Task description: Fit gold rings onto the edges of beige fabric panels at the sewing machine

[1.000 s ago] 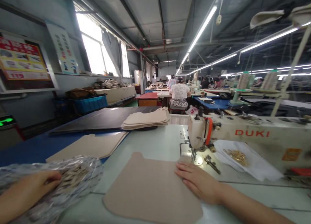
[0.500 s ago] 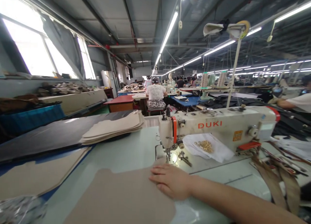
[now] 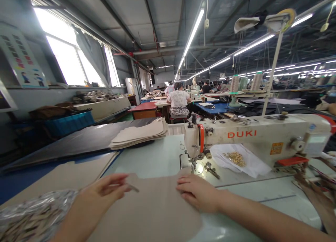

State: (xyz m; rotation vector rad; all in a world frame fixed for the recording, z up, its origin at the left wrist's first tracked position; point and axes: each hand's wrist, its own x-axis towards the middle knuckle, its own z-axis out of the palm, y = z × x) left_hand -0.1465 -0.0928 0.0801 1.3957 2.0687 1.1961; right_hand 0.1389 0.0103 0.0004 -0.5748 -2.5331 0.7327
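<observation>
A beige, cut-out panel (image 3: 154, 207) lies on the pale green table in front of the sewing machine (image 3: 236, 133). Its top right corner reaches beside the needle and presser foot (image 3: 193, 164). My right hand (image 3: 199, 193) rests on the panel's upper right part, just below the needle, fingers laid on the material. My left hand (image 3: 105, 191) is closed in a pinch on a small narrow strip (image 3: 132, 187), held over the panel's upper left corner. At the lower left, a clear plastic bag (image 3: 59, 200) contains several similar brownish strips (image 3: 34, 222).
Behind the panel, a stack of beige pieces (image 3: 139, 134) sits on a dark sheet (image 3: 81, 139). Gold-coloured metal bits (image 3: 235, 158) lie on white cloth (image 3: 252, 166) under the machine arm. A metal attachment (image 3: 211, 170) is beside the needle plate. A person (image 3: 178, 98) sits ahead.
My left hand has come into view from the lower left with a small strip in its fingers. My right hand stays on the panel. The camera view has swung left.
</observation>
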